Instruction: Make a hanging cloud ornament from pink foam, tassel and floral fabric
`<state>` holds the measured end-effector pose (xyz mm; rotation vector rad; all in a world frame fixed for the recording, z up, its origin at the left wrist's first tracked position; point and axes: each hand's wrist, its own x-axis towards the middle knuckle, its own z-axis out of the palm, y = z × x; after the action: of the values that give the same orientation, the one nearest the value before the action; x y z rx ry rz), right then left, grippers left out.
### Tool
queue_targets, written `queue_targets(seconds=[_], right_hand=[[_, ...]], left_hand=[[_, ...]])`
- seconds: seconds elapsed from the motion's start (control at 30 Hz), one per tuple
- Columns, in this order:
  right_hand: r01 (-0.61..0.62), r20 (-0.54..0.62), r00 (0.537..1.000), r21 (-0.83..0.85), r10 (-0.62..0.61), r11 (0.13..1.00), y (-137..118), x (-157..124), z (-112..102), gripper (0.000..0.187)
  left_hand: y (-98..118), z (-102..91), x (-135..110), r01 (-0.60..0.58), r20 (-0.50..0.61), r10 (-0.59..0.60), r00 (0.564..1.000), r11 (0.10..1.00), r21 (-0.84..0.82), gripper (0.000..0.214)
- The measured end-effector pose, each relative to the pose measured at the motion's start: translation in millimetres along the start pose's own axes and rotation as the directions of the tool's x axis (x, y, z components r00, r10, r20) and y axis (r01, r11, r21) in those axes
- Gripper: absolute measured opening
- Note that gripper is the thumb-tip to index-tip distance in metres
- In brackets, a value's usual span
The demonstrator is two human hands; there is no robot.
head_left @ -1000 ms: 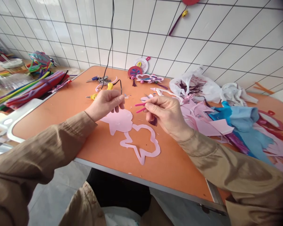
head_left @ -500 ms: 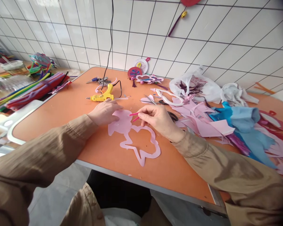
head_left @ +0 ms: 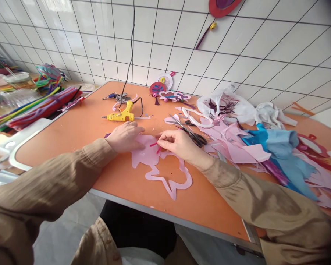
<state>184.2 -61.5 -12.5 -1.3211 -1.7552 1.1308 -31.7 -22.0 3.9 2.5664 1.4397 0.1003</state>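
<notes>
Strip (head_left: pixel 153 144) pinched in right grip (head_left: pixel 177 145), ends leftward over pink cutout (head_left: pixel 145 154).

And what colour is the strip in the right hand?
The strip is bright pink, seen best in the head view.

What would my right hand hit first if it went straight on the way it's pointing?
Probably your left hand, just ahead at the pink cutout. How high your right hand sits is unclear, so the pink strip it holds might brush the cutout first.
</notes>
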Motion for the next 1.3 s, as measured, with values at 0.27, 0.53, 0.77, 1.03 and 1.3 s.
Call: queue_targets(seconds=[0.27,0.53,0.77,1.03,1.3], right_hand=[[0.038,-0.043,0.998,0.043,-0.036,0.998,6,0,0,0.021],[0.073,-0.120,0.991,0.133,-0.057,0.988,-3,-3,-4,0.032],[0.160,-0.098,0.982,-0.036,-0.163,0.986,-14,-7,-1,0.025],[0.182,-0.125,0.976,0.003,-0.180,0.983,-12,-5,1,0.023],[0.145,-0.109,0.986,0.166,-0.128,0.975,-12,-3,2,0.038]], left_hand=[[7,-7.0,0,0.053,-0.055,-0.079,0.995,0.931,-0.361,0.022],[15,-6.7,-4,0.041,-0.010,-0.077,0.997,0.632,-0.774,0.029],[15,-4.0,-4,0.149,0.155,-0.032,0.987,0.512,-0.846,0.047],[6,8.4,2,0.160,0.208,0.054,0.977,0.468,-0.869,0.034],[10,9.6,-1,0.224,0.269,0.066,0.961,0.382,-0.896,0.033]])
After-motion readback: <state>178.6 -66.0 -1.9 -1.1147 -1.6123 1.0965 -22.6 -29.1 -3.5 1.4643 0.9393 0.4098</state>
